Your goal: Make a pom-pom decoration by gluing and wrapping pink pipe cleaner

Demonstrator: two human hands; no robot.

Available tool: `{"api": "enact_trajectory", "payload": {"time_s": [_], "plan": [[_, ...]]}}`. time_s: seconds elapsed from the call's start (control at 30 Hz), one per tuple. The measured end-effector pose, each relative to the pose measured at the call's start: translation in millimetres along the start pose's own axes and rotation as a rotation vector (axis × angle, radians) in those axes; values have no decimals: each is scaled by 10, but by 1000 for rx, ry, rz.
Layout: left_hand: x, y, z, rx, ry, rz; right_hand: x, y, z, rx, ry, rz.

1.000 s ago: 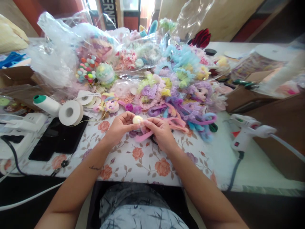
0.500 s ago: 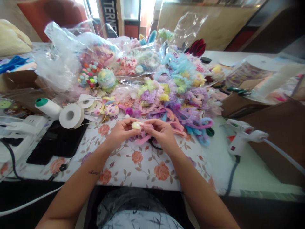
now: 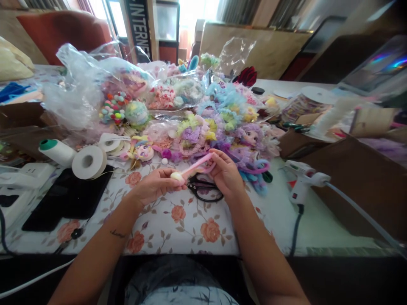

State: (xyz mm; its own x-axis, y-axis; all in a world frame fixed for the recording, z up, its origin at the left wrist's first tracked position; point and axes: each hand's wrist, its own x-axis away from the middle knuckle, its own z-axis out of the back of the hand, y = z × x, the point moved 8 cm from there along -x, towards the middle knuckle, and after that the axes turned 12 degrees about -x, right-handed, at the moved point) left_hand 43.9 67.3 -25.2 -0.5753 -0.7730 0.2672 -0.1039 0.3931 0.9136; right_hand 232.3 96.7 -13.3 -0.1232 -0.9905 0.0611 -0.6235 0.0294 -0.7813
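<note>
My left hand [image 3: 157,184] pinches a small pale yellow ball [image 3: 177,176], which looks like a pom-pom or a wound bundle. From it a pink fuzzy strip [image 3: 197,165], like a pipe cleaner, runs up to the right. My right hand [image 3: 224,171] is closed on the far end of this strip, holding it stretched out between the hands. Just below the strip lie black-handled scissors [image 3: 206,189] on the flowered cloth [image 3: 178,228], their blades partly hidden by my left fingers.
A heap of pastel trims, doll heads and plastic bags [image 3: 76,84] fills the back. To the left are a tape roll [image 3: 89,162], a thread cone [image 3: 55,152], a black phone [image 3: 60,203] and a power strip [image 3: 25,180]. A glue gun [image 3: 300,182] stands right, beside a cardboard box [image 3: 356,178].
My hands have moved apart: the right went up and right with the strip's end, the left slightly down and left. The scissors are now uncovered. The camera view has shifted a little.
</note>
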Motion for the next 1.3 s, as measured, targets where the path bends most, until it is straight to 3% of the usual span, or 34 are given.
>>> {"api": "enact_trajectory", "payload": {"time_s": [0.1, 0.17, 0.23, 0.33, 0.43, 0.6, 0.73, 0.83, 0.93, 1.1, 1.2, 1.3], "plan": [[-15, 4, 68, 126, 48, 5, 3, -155, -59, 223, -62, 211], [-34, 38, 192, 225, 159, -47, 88, -318, -76, 463, -46, 384], [-40, 79, 341, 303, 295, -124, 207, -427, -60, 749, -13, 457], [-40, 129, 468, 327, 403, -215, 366, -342, -69, 1177, -178, 345], [-51, 161, 457, 294, 386, -261, 500, -148, -79, 1481, -400, 235], [-51, 172, 402, 200, 361, -288, 527, -3, -188, 1720, -547, 199], [-38, 179, 413, 121, 383, -277, 578, -35, -261, 1880, -620, 192], [-29, 194, 394, 60, 368, -270, 649, -156, -239, 1804, -649, 171], [-19, 197, 367, 6, 360, -256, 689, -287, -136, 1613, -652, 61], [22, 246, 381, -127, 425, -298, 667, -385, 113, 1238, -471, -165], [40, 276, 402, -209, 458, -340, 663, -286, 187, 936, -353, -267], [36, 275, 418, -229, 461, -359, 677, -93, 95, 544, -350, -364]]}}
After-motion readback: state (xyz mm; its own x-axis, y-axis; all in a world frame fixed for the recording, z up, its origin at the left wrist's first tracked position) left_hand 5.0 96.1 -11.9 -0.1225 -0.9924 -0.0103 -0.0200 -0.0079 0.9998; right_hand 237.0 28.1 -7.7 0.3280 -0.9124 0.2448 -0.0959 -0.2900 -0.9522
